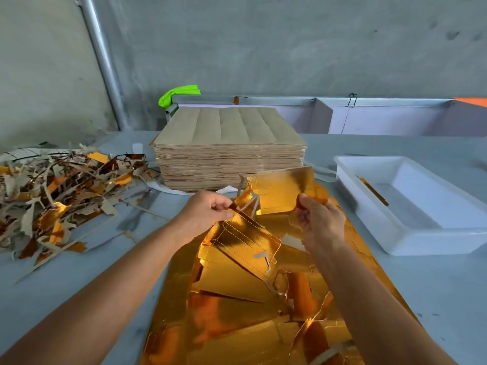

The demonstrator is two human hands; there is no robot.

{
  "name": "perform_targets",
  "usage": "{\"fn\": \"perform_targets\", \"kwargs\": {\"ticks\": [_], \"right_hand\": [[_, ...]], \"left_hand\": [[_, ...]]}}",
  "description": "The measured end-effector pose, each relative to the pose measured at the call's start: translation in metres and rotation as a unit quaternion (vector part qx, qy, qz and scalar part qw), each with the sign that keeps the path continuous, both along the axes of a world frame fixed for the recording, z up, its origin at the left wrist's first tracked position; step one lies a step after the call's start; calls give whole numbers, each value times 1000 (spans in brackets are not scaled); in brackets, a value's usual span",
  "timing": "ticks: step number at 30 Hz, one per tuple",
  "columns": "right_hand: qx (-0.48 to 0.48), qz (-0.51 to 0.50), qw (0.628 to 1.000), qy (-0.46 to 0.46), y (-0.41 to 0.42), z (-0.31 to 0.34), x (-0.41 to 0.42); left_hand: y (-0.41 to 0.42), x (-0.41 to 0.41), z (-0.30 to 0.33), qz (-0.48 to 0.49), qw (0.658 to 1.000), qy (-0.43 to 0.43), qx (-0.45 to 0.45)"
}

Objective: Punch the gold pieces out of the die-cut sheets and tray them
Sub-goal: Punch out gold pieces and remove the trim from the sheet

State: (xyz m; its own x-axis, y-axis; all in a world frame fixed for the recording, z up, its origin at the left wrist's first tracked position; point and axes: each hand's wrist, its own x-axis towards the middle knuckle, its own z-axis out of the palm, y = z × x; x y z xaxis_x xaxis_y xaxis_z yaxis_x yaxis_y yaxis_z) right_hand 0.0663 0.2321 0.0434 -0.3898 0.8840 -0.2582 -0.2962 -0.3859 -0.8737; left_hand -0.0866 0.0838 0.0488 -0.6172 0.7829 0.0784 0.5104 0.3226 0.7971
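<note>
Pinching a narrow gold strip (238,204) between thumb and curled fingertips, the left hand (208,210) holds it just above the near-centre of the desk (448,291). Right hand (317,219): fingers curled round the lower right corner of a punched gold piece (283,192), lifted and tilted up off the pile (dashed fold lines visible on its face). Strip and piece look joined or touching at the piece's left edge; cannot tell which.

Below both hands, a gold die-cut sheet (232,312) lies flat, running to the near edge, with loose gold pieces and torn gaps on it.

White tray (411,230) near the right edge, holding one thin gold piece (374,192) against its left wall.

Stack of brown-backed sheets (229,148) at the far centre. Scrap heap (58,196) of brown and gold trimmings along the left edge.
</note>
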Motion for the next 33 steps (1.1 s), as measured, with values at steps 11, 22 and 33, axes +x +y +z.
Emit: {"fn": "perform_targets", "kwargs": {"ticks": [11,22,33], "right_hand": [[125,-19,990,-66,6,4,2],[276,-87,930,-228,31,-2,20],[245,-32,946,-208,5,-24,2]], "left_hand": [[3,-6,-7,-17,999,-16,-29],[-7,-20,-19,69,961,-256,82],[11,2,-20,141,911,-362,136]]}}
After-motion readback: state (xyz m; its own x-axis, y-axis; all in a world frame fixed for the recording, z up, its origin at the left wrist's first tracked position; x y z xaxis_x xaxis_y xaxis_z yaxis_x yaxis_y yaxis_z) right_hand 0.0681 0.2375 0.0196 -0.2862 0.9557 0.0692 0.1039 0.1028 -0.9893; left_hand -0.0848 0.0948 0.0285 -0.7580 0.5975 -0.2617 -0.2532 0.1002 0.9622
